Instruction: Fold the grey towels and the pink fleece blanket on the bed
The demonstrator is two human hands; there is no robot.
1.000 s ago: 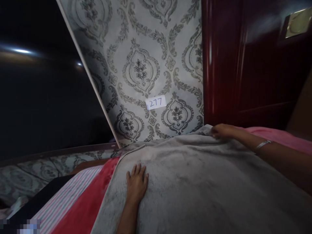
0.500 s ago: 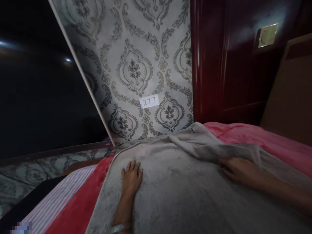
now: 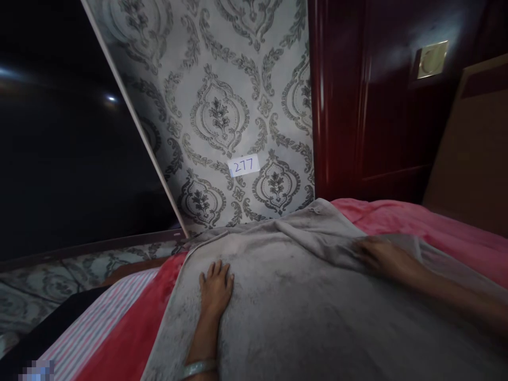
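A grey cloth [image 3: 270, 307] with dark smudges lies spread over pink and red bedding, with wrinkles and a fold toward its far right part. My left hand [image 3: 216, 288] rests flat on the cloth's left side, fingers spread, a bracelet at the wrist. On the right, my right hand [image 3: 387, 259] reaches in over the fold and touches the cloth there. Motion smears its fingers, so I cannot see whether they pinch the fabric.
Pink bedding [image 3: 400, 219] shows past the cloth on the right, and a red cover [image 3: 127, 328] and striped fabric [image 3: 99, 312] on the left. Behind stand a dark screen [image 3: 71, 143], patterned wall [image 3: 218, 116], dark red panel [image 3: 369, 127] and cardboard [image 3: 472, 143].
My right hand has shifted slightly up and away over the fold, and the raised cloth around it sits lower and flatter. My left hand stays in place.
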